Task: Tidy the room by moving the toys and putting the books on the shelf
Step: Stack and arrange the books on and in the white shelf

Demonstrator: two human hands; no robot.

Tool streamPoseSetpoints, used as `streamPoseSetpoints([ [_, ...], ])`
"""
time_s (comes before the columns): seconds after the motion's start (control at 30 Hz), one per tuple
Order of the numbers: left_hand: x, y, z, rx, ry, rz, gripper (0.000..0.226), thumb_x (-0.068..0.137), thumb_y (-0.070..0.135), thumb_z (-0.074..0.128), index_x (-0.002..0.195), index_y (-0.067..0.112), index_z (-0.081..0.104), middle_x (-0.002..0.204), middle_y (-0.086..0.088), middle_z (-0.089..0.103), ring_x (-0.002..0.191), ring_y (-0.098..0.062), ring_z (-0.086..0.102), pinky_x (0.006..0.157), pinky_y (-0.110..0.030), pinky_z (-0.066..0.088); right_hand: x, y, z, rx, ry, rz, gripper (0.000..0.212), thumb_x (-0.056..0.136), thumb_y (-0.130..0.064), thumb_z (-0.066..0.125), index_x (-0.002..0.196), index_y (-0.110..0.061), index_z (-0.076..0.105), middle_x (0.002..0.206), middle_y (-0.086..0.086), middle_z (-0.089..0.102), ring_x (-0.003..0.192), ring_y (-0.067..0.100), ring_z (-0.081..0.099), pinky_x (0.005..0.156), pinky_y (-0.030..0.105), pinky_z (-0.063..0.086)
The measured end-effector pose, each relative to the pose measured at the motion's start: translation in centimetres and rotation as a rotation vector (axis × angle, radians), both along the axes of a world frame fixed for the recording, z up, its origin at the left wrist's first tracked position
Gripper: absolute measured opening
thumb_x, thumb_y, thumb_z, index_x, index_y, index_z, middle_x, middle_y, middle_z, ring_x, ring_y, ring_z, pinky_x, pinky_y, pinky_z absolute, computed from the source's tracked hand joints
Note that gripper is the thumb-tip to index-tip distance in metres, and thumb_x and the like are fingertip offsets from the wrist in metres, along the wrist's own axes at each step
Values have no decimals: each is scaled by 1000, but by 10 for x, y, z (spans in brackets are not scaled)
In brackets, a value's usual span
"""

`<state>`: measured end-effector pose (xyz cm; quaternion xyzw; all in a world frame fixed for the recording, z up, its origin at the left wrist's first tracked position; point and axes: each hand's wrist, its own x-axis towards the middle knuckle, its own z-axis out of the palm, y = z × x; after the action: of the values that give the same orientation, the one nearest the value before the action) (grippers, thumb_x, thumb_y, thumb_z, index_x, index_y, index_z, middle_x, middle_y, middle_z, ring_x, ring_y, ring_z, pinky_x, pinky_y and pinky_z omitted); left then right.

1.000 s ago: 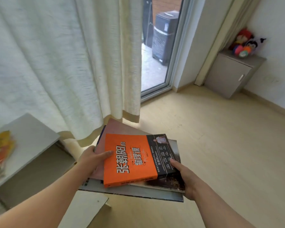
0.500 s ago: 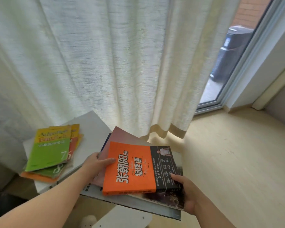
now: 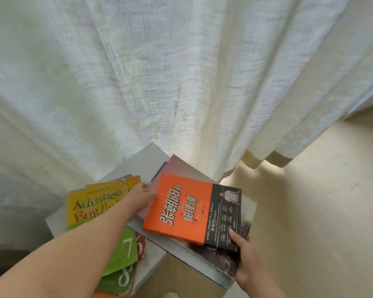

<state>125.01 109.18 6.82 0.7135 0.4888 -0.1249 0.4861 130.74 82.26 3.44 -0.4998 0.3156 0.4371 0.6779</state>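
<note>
Books: I see a stack (image 3: 199,214) carried in both hands, held flat over the right part of the shelf top, partly overhanging its front edge.
Top book: orange-and-black cover (image 3: 182,208) with Chinese lettering, lying face up on the stack.
Lower books: a pinkish cover (image 3: 179,166) shows at the far end; a dark photo cover (image 3: 220,258) and a pale grey one lie beneath at the near end. I cannot tell how many there are.
Left hand: my left hand (image 3: 141,197) is closed on the stack's left edge, thumb on top against the orange cover.
Right hand: my right hand (image 3: 244,258) clamps the near right corner, thumb pressed on the black strip, fingers hidden under the stack.
Hand spacing: apart, one at each side of the stack.
Shelf: grey top (image 3: 143,163), far corner touching the curtain.
Other books: yellow-green English textbooks (image 3: 95,207) lie fanned on the shelf's left part, under my left forearm.
Curtain: white fabric (image 3: 159,72) hangs behind the shelf.
Floor: pale wood (image 3: 310,211) at right.
</note>
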Motion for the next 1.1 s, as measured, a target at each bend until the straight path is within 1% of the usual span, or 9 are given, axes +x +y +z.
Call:
streamPoseSetpoints([
  [0.1,-2,13,-39,67,81,-122,43,91,15,54,133,9,47,135,-11,50,123,-26,48,101,-31,37,-7,16,-32,-65,69,-77,41,86,-15,59,125,-5,52,110,27,65,94,44,65,64,52,55],
  [0.23,-27,18,-73,374,344,-419,37,88,13,45,124,20,50,136,-5,46,125,-25,42,100,-36,40,-26,23,-62,-153,148,-215,46,83,-21,62,127,-10,53,113,24,65,97,43,64,73,58,53],
  [0.4,-56,-3,-88,343,425,-447,76,85,42,58,146,37,13,156,1,-7,144,-33,-10,113,-59,16,-37,29,-69,-189,127,-375,47,83,-21,62,128,-13,52,118,21,63,103,41,62,75,56,52],
  [0.5,-55,-12,-92,358,458,-480,98,79,53,61,147,38,-8,154,-1,-24,141,-39,-21,110,-63,10,-36,34,-69,-230,93,-418,60,75,-29,68,129,-12,49,120,19,61,101,40,62,73,51,54],
  [0.7,-63,-12,-100,501,503,-559,89,86,43,54,148,31,-10,157,-4,-11,142,-43,-11,112,-62,10,-58,40,-70,-315,49,-299,52,83,-15,63,132,-7,47,122,24,58,104,43,59,81,53,50],
  [0.8,-62,-16,-104,515,516,-552,85,89,44,51,148,29,-9,157,-5,-10,141,-45,-11,111,-64,9,-77,55,-68,-460,42,-202,69,72,-11,70,132,7,40,125,34,51,100,47,54,62,50,49],
  [0.9,-58,-9,-108,535,513,-493,81,90,46,49,147,26,-5,156,-6,-5,141,-47,-8,110,-65,13,-86,70,-64,-421,108,-199,55,80,-15,70,126,-6,42,120,23,55,92,41,57,74,53,51],
  [0.97,-56,-1,-109,536,496,-415,77,90,46,48,146,24,-1,156,-6,0,141,-46,-5,109,-65,16,-86,80,-62,-385,143,-196,42,84,-15,67,116,-11,41,115,20,55,93,40,57,74,53,51],
  [1.1,-48,22,-110,497,438,-192,65,90,36,50,142,23,12,154,-6,7,142,-44,-1,109,-65,17,-84,118,-60,-280,155,-176,45,88,-14,63,125,-12,38,117,17,56,101,39,57,86,58,49],
])
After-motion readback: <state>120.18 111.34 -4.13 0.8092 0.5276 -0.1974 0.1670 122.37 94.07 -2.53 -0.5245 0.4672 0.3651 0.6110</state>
